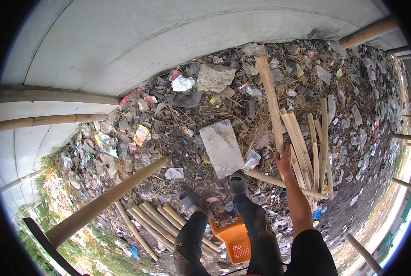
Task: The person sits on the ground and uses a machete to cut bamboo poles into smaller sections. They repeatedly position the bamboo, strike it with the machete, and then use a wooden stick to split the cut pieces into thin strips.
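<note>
My right hand (283, 158), its arm stretched forward, is closed around the lower part of a long split bamboo piece (269, 92). The piece stretches away over the littered ground, its far end near a plastic scrap. Right beside it lies a bundle of pale split bamboo strips (302, 147). Another bamboo strip (283, 183) lies crosswise below my wrist. My left hand does not show. My feet in grey shoes (238, 185) stand before a flat grey slab (222, 148).
An orange plastic chair (238, 241) is between my legs. More cut bamboo (166, 225) lies to the left, below a thick bamboo pole (109, 200). A dark curved object (49, 244) crosses the lower left. A rough stone block (215, 77) sits near the grey wall (168, 37).
</note>
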Action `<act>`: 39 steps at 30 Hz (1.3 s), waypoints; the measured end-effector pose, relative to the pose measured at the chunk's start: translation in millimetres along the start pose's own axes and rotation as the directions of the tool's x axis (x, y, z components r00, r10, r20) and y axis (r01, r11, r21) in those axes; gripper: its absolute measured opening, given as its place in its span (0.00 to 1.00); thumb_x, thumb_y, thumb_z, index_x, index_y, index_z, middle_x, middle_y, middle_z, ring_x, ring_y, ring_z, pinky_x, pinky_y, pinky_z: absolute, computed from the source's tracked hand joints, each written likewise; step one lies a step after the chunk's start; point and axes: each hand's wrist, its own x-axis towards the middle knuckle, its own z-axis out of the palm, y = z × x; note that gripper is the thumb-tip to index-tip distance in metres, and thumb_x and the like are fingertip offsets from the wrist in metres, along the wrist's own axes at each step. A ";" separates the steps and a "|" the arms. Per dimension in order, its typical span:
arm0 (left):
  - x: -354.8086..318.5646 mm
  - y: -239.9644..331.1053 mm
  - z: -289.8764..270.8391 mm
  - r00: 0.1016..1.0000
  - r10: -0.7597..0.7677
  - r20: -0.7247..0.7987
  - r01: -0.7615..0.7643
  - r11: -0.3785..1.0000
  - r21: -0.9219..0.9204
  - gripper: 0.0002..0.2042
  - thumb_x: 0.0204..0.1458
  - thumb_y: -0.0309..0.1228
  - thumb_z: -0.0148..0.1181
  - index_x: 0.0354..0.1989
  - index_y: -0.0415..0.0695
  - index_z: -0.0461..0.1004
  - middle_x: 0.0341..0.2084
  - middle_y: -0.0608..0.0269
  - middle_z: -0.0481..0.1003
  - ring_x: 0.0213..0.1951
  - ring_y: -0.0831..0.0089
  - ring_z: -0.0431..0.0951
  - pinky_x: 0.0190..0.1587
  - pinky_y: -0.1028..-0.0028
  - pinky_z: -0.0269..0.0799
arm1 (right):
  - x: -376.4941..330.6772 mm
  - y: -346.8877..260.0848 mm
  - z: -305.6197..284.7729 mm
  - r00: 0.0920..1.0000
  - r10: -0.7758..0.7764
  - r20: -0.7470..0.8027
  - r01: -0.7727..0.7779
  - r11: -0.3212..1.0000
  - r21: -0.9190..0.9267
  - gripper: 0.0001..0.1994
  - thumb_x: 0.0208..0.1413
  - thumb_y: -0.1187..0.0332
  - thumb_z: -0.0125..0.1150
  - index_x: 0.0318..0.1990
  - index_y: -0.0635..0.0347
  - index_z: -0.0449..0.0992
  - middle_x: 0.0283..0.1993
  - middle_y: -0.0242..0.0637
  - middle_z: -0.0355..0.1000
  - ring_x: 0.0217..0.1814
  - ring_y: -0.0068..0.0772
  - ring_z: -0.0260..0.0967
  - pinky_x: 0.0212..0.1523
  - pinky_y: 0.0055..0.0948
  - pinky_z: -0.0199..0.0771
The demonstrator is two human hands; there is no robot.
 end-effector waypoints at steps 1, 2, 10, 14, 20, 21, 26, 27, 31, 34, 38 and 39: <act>-1.0 -13.9 5.0 0.990 0.016 -0.140 0.013 0.979 0.203 0.08 0.63 0.38 0.50 0.44 0.50 0.69 0.30 0.62 0.70 0.29 0.67 0.72 0.33 0.59 0.70 | 2.0 -31.8 -29.8 0.998 -0.057 -0.021 0.058 0.998 0.021 0.30 0.52 0.79 0.65 0.62 0.65 0.59 0.52 0.61 0.67 0.56 0.68 0.66 0.55 0.56 0.66; -4.7 -23.7 9.1 0.958 0.059 -0.282 0.059 0.918 0.392 0.05 0.65 0.33 0.44 0.38 0.50 0.68 0.23 0.66 0.65 0.24 0.70 0.68 0.27 0.67 0.69 | 4.2 -67.4 -59.4 0.993 -0.114 -0.037 0.116 0.992 0.049 0.30 0.52 0.80 0.65 0.62 0.64 0.60 0.51 0.60 0.68 0.56 0.68 0.67 0.53 0.55 0.67; 3.3 -39.5 76.1 0.971 0.081 -0.226 -0.043 0.985 0.169 0.07 0.62 0.26 0.42 0.32 0.45 0.65 0.12 0.73 0.58 0.11 0.82 0.55 0.12 0.77 0.45 | -56.3 -363.4 -257.8 0.985 -0.146 0.088 0.119 0.959 0.258 0.18 0.41 0.75 0.66 0.43 0.67 0.74 0.31 0.43 0.73 0.32 0.38 0.73 0.35 0.40 0.73; 21.7 -71.5 66.9 0.971 0.194 -0.141 -0.146 0.945 0.293 0.10 0.59 0.28 0.48 0.27 0.39 0.71 0.14 0.64 0.67 0.17 0.72 0.68 0.19 0.66 0.60 | -134.9 -503.1 -299.1 0.957 -0.229 0.178 0.152 0.920 0.362 0.14 0.42 0.74 0.65 0.40 0.67 0.75 0.29 0.38 0.74 0.31 0.30 0.73 0.34 0.37 0.73; 22.0 -82.1 80.7 0.887 0.439 -0.144 -0.284 0.764 0.579 0.14 0.57 0.30 0.53 0.28 0.30 0.76 0.21 0.39 0.76 0.29 0.45 0.80 0.35 0.53 0.72 | -242.3 -641.1 -304.6 0.832 -0.448 0.327 0.335 0.876 0.346 0.12 0.46 0.68 0.70 0.36 0.65 0.77 0.27 0.41 0.75 0.29 0.35 0.76 0.34 0.36 0.74; 4.9 -73.2 86.5 0.877 0.453 -0.160 -0.281 0.753 0.595 0.15 0.57 0.31 0.53 0.27 0.29 0.77 0.23 0.36 0.77 0.31 0.42 0.80 0.37 0.52 0.72 | -258.2 -655.8 -299.2 0.813 -0.463 0.354 0.340 0.870 0.356 0.13 0.47 0.67 0.72 0.36 0.65 0.78 0.26 0.41 0.76 0.28 0.36 0.76 0.33 0.36 0.74; 18.2 -110.7 71.5 0.844 0.514 -0.154 -0.322 0.715 0.620 0.18 0.57 0.34 0.51 0.28 0.26 0.75 0.26 0.28 0.76 0.33 0.38 0.80 0.38 0.50 0.72 | -289.0 -708.8 -272.3 0.684 -0.622 0.381 0.468 0.775 0.424 0.16 0.48 0.61 0.76 0.35 0.65 0.79 0.23 0.40 0.76 0.25 0.34 0.76 0.30 0.36 0.75; 30.7 -124.9 64.4 0.829 0.542 -0.140 -0.340 0.687 0.642 0.18 0.57 0.34 0.51 0.27 0.27 0.75 0.26 0.28 0.75 0.32 0.38 0.80 0.37 0.50 0.72 | -286.6 -711.0 -263.8 0.646 -0.620 0.446 0.442 0.779 0.444 0.16 0.48 0.62 0.76 0.36 0.64 0.80 0.26 0.44 0.78 0.28 0.38 0.78 0.32 0.37 0.75; 30.9 -138.0 58.9 0.795 0.606 -0.021 -0.447 0.608 0.656 0.17 0.56 0.32 0.53 0.28 0.26 0.76 0.29 0.25 0.76 0.39 0.32 0.79 0.44 0.46 0.73 | -286.3 -730.6 -235.6 0.612 -0.681 0.401 0.564 0.732 0.383 0.17 0.46 0.63 0.76 0.38 0.65 0.80 0.31 0.47 0.80 0.34 0.46 0.80 0.37 0.41 0.77; 18.4 -136.8 65.0 0.818 0.575 -0.020 -0.428 0.631 0.647 0.17 0.55 0.33 0.53 0.29 0.25 0.76 0.30 0.25 0.76 0.40 0.32 0.78 0.45 0.46 0.73 | -283.6 -731.2 -199.0 0.606 -0.686 0.403 0.595 0.727 0.342 0.18 0.44 0.63 0.76 0.40 0.65 0.81 0.34 0.50 0.80 0.37 0.50 0.80 0.41 0.44 0.78; 26.5 -148.0 62.4 0.843 0.538 0.019 -0.438 0.666 0.603 0.17 0.55 0.33 0.53 0.30 0.25 0.76 0.31 0.24 0.76 0.41 0.31 0.78 0.46 0.47 0.73 | -295.1 -734.4 -157.4 0.625 -0.703 0.340 0.585 0.710 0.393 0.19 0.43 0.63 0.76 0.41 0.64 0.81 0.36 0.51 0.81 0.39 0.54 0.80 0.42 0.46 0.79; 30.6 -149.5 60.8 0.834 0.551 0.024 -0.455 0.663 0.594 0.17 0.55 0.33 0.53 0.31 0.25 0.76 0.31 0.24 0.76 0.41 0.32 0.78 0.46 0.47 0.73 | -298.0 -737.4 -150.0 0.633 -0.708 0.314 0.582 0.702 0.410 0.19 0.42 0.63 0.76 0.41 0.63 0.81 0.36 0.52 0.81 0.39 0.55 0.80 0.42 0.46 0.79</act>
